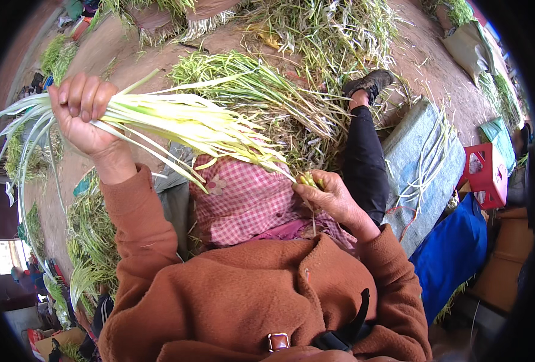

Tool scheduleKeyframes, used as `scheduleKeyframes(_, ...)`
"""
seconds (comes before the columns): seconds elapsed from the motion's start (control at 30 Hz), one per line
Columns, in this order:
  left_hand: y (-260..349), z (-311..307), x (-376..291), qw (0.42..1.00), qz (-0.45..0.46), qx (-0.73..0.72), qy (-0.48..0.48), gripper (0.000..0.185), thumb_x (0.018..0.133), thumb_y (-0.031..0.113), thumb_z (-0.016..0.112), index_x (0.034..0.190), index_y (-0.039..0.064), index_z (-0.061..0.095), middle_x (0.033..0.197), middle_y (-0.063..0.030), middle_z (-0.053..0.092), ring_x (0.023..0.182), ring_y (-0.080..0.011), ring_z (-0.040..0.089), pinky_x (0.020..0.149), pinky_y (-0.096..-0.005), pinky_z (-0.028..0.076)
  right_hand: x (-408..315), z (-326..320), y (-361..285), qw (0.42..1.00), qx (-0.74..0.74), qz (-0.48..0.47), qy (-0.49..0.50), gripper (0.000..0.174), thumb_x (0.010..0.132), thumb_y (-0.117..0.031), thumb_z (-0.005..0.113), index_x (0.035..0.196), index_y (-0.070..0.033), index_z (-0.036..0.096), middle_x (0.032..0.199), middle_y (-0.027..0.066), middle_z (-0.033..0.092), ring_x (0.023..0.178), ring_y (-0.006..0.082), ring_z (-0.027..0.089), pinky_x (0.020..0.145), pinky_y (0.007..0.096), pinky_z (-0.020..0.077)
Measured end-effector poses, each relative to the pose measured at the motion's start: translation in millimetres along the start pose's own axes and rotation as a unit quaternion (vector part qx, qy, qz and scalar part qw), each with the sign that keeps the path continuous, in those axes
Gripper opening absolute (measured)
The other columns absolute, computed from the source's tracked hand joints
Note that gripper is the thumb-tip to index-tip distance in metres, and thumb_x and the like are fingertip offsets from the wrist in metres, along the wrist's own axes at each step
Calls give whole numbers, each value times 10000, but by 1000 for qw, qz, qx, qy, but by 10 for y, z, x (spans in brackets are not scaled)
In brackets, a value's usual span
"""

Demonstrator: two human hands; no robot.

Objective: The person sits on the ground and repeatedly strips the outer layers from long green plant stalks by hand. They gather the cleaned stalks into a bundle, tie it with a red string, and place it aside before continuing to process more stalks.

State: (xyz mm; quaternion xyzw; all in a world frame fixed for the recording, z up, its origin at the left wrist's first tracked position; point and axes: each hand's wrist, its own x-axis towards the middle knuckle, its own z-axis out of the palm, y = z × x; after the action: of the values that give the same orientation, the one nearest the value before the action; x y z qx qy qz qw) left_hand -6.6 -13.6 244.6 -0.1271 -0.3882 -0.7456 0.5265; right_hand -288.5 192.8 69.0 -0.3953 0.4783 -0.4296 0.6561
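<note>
My left hand (84, 102) is raised at the upper left, its fist closed around a bunch of long, pale allium-like shoots (181, 120). Thin whitish ends droop from the fist on the left, while yellow-green leaves fan out to the right. At the far tips of those leaves, my right hand (328, 192) pinches a small wad of yellowish leaf bits (309, 179). One pale strand runs from the bunch to its fingers. Beneath the leaves lies a pink checked apron (244, 199) across my lap.
Beyond my lap lies a pile of green shoots (231, 77), with loose leaf litter (321, 31) behind it. On the right, several pale shoots (425, 158) rest on a grey-blue woven sack (398, 135), near a red plastic crate (486, 174) and blue cloth (452, 258). More greens (91, 231) lie left.
</note>
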Motion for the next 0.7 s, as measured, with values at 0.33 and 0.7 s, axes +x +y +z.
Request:
scheduleKeyframes(0.33,-44,-31,45,997,-7,-70,-15,272,944,231,476,696,130,427,565,62,316,461,-58,279,462,-227,290,58,144,66,953,-256,-144,72,184,843,-101,549,995,0,567,672,170,544,563,216,547,576,316,460)
scheduleKeyframes(0.7,-134,122,225,991,-22,-110,-71,285,927,237,474,663,139,433,546,65,330,459,-64,300,472,-235,306,210,-69,377,997,-57,-44,20,305,890,2,469,1180,-54,543,959,66,626,857,107,572,789,244,459)
